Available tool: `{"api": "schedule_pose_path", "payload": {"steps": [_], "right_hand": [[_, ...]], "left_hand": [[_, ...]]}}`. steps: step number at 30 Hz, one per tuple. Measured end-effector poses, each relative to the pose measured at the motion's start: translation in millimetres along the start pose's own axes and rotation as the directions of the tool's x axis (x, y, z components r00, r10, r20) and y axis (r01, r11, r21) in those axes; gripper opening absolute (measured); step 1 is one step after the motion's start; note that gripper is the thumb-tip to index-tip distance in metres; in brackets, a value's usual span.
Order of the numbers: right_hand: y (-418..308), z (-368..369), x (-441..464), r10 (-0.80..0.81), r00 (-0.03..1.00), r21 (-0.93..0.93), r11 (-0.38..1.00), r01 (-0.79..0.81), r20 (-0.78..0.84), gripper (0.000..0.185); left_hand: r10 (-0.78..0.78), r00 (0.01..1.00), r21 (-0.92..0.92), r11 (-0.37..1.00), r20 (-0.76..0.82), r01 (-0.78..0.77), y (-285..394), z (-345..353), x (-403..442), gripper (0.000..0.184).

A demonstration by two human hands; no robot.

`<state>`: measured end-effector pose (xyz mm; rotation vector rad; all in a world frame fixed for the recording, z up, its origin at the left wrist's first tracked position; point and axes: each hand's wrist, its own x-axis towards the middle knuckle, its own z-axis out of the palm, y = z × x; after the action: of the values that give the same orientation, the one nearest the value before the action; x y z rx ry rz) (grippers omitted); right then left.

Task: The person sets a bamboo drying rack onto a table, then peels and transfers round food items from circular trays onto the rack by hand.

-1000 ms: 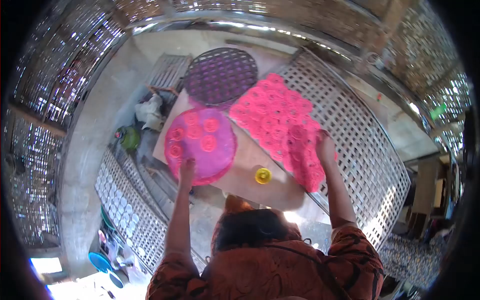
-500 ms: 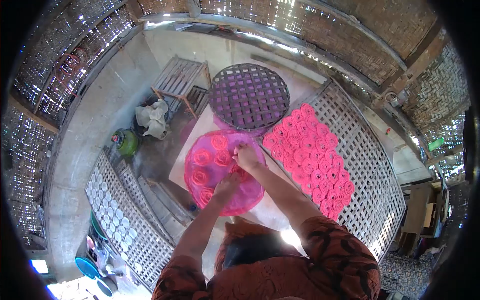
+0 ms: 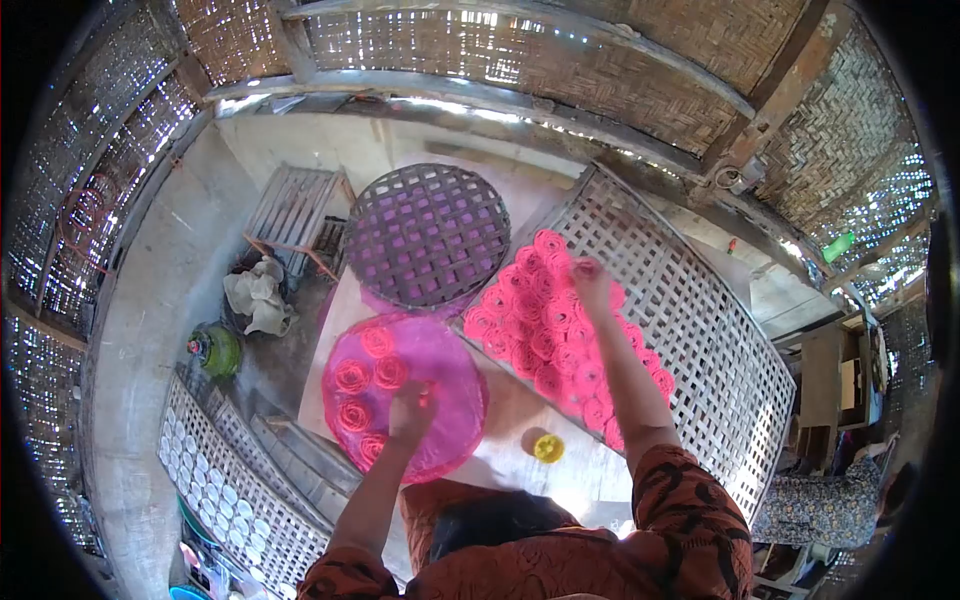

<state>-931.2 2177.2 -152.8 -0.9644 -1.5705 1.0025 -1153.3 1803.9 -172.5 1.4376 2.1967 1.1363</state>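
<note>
Over a round tray lined with sheer pink cloth [image 3: 450, 440], my left hand [image 3: 408, 412] is bent with its fingers drawn in. Something red shows at its fingertips, too blurred to make out. Several pink coiled rosettes [image 3: 352, 376] lie on the cloth to the left of that hand. My right hand [image 3: 592, 282] reaches over a dense pile of similar pink rosettes [image 3: 560, 345] on a woven bamboo rack [image 3: 690, 310]. Its fingers are pinched together at the pile's right edge, and what they hold is hidden.
A round woven bamboo tray [image 3: 428, 235] with purple beneath stands behind the cloth-lined one. On the table [image 3: 510, 470] sits a small yellow round object [image 3: 548, 448]. Another rack with white discs [image 3: 215, 500] is at left, near a green gas cylinder [image 3: 215, 350].
My right hand has moved from the cloth-lined tray to the rosette pile on the rack. The left hand stays over the tray. The view has shifted, uncovering the yellow object.
</note>
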Motion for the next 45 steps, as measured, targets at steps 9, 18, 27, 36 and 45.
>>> {"api": "schedule_pose_path", "payload": {"steps": [9, 18, 27, 36, 45], "right_hand": [[35.1, -36.0, 70.7, 0.175, 0.981, -0.646, 0.759, -0.08, 0.084, 0.013], [-82.4, -42.2, -16.5, 0.437, 0.605, -0.157, 0.875, -0.458, 0.666, 0.015], [55.7, -93.3, 89.8, 0.445, 0.881, 0.245, 0.847, -0.472, 0.159, 0.012], [-21.9, -108.6, -0.7, 0.074, 0.917, -0.285, 0.957, 0.044, 0.393, 0.022], [-170.2, -185.6, -213.0, 0.329, -0.28, -0.365, 0.927, -0.088, 0.902, 0.024]], "left_hand": [[-0.339, 0.941, -0.512, 0.809, -0.006, 0.288, 66.6, 9.5, 75.3, 0.009], [-0.344, 0.891, -0.75, 0.493, 0.297, 0.441, 172.5, 130.1, 119.7, 0.024], [-0.388, 0.889, -0.557, 0.694, 0.244, 0.456, 154.4, 47.2, 6.8, 0.028], [-0.564, 0.272, 0.163, 0.602, 0.78, 0.782, 195.7, -126.9, -218.0, 0.021], [-0.51, 0.539, -0.026, 0.709, 0.67, 0.705, 218.8, -143.4, -250.7, 0.031]]}}
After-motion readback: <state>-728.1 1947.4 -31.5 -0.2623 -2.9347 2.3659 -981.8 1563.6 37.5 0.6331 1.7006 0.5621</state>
